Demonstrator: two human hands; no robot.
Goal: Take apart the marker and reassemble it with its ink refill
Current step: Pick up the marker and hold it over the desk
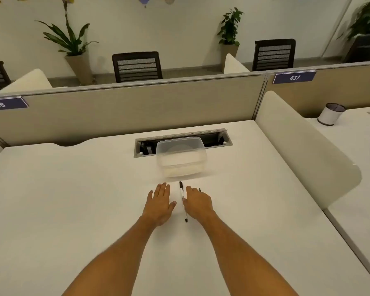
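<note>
A thin marker [183,200] with a white barrel and black ends lies on the white desk [73,199], pointing away from me, between my two hands. My left hand [160,202] rests flat on the desk just left of it, fingers straight. Just right of the marker lies my right hand [198,202], palm down with fingers relaxed and slightly bent, holding nothing. A small dark piece [199,189] shows just beyond my right fingertips; most of it is hidden.
A translucent plastic container [181,160] stands just beyond the marker, in front of a cable slot [214,138] in the desk. A beige partition [126,110] closes the back and a white divider [297,150] the right side. A white cup [330,114] stands on the neighbouring desk.
</note>
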